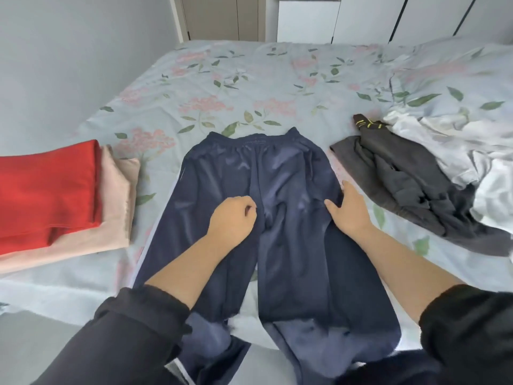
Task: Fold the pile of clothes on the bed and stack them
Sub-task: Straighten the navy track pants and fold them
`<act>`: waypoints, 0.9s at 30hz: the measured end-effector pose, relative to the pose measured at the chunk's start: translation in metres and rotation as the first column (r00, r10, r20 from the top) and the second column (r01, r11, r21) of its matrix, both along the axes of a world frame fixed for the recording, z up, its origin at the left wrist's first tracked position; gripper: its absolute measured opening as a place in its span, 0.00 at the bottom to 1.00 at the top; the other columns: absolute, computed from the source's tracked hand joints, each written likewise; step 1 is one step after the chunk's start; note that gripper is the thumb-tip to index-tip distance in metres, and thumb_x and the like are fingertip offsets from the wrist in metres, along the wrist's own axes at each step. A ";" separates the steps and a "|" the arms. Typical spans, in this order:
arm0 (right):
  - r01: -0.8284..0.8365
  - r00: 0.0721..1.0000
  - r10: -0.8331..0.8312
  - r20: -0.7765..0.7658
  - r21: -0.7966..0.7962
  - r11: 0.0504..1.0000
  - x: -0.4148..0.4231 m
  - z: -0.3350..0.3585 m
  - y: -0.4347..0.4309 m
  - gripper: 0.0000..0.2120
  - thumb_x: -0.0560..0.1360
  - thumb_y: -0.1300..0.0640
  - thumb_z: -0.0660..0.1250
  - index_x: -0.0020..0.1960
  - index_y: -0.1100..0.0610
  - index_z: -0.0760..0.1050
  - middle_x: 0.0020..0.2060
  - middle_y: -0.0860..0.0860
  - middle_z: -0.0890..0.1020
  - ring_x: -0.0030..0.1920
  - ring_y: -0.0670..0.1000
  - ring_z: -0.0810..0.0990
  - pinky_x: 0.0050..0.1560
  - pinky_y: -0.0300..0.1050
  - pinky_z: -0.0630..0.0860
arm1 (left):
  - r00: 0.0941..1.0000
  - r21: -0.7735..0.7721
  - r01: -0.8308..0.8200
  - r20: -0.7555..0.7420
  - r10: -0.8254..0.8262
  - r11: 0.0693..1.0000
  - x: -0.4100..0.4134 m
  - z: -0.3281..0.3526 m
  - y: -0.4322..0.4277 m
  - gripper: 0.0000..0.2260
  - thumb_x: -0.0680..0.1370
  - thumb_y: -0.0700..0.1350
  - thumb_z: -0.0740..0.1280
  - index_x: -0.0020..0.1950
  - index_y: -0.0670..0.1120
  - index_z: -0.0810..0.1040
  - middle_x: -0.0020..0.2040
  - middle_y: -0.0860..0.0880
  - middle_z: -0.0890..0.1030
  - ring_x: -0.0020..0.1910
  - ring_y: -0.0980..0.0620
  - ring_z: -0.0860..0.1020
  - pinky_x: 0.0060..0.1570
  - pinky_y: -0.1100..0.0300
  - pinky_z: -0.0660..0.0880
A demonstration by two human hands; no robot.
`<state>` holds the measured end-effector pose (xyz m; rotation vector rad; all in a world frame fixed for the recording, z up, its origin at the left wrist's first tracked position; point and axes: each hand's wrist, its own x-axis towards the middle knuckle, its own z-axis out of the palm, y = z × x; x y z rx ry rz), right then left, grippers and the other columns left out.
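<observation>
Navy track trousers (283,176) lie spread flat on the bed, waistband away from me, legs hanging over the near edge. My left hand (231,218) rests on the left leg near the crotch with its fingers curled in; no cloth shows between them. My right hand (348,209) presses flat on the right hip edge of the trousers, fingers straight and thumb spread. To the left is a stack of folded clothes: a red garment (47,190) on a beige one (116,195). A crumpled dark grey garment (402,179) and white clothes (472,151) lie to the right.
The bed (222,87) has a pale floral sheet with open room beyond the trousers. White cabinets (308,20) and a door stand behind the bed. A grey wall runs along the left side.
</observation>
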<state>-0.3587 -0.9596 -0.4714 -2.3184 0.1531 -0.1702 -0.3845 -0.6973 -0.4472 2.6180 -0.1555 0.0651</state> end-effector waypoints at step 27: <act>-0.030 0.999 0.050 0.020 -0.551 0.834 -0.139 0.029 -0.038 0.16 0.77 0.56 0.61 0.64 0.59 0.67 0.56 0.56 0.75 0.54 0.59 0.75 0.49 0.50 0.71 | 0.921 0.476 0.383 -0.136 -0.364 0.792 -0.109 -0.007 -0.052 0.27 0.82 0.56 0.52 0.78 0.49 0.50 0.78 0.48 0.53 0.76 0.46 0.50 0.72 0.46 0.54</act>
